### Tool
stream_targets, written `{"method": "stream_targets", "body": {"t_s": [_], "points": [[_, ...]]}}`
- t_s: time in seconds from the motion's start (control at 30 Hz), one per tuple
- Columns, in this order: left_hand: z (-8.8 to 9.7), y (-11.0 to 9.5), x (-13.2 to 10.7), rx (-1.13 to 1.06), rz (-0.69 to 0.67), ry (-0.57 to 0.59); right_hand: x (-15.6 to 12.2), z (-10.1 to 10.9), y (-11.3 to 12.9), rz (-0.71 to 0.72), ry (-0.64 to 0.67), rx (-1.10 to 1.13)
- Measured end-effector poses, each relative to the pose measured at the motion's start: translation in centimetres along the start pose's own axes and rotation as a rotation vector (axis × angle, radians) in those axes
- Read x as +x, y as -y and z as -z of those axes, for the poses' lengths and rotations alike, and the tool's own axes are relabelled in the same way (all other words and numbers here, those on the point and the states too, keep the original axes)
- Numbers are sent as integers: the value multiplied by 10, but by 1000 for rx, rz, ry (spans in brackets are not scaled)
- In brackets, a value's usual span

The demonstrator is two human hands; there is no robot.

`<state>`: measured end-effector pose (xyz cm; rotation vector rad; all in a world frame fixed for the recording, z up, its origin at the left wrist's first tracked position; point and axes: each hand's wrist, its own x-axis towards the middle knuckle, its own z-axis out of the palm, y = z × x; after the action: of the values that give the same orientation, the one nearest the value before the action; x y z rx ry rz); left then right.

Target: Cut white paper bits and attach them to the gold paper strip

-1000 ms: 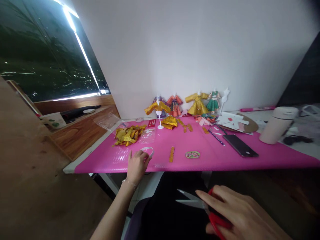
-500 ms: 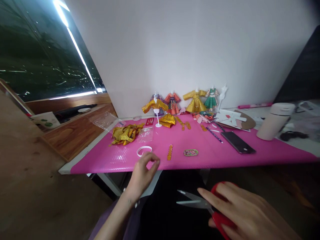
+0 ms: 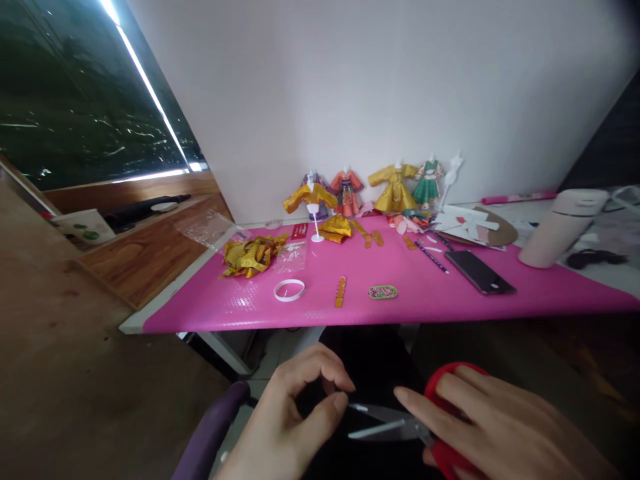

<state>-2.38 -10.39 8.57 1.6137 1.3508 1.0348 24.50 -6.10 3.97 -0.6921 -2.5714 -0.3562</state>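
Below the table (image 3: 200, 313), your right hand (image 3: 500, 427) grips the open scissors (image 3: 385, 420); your left hand (image 3: 295, 420) pinches at the blades. Nothing looks cut yet.

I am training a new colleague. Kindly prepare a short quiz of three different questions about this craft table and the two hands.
1. True or false: the right hand holds red-handled scissors with the blades apart.
2. Which thing lies nearest the front edge of the pink mat? A) the white tape ring B) the black phone C) the yellow scraps
3. Fill in: the left hand has its thumb and fingertips pinched close to the scissor ____.

Key: 1 true; 2 A; 3 blades (whether it pinches anything is too small to tell).
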Motion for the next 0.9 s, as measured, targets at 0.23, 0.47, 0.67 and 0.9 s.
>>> {"method": "stream_targets", "body": {"t_s": [0.23,0.47,0.67,0.9], "points": [[-4,-15,17,305,120,203,-12,-8,3,-43,42,10],[-11,-7,26,378,121,260,-29,-21,8,-86,106,-9],[-14,-4,28,404,86,252,-26,-17,0,-30,123,7],[-16,-2,29,404,63,246,-19,-12,-7,-13,54,86]]}}
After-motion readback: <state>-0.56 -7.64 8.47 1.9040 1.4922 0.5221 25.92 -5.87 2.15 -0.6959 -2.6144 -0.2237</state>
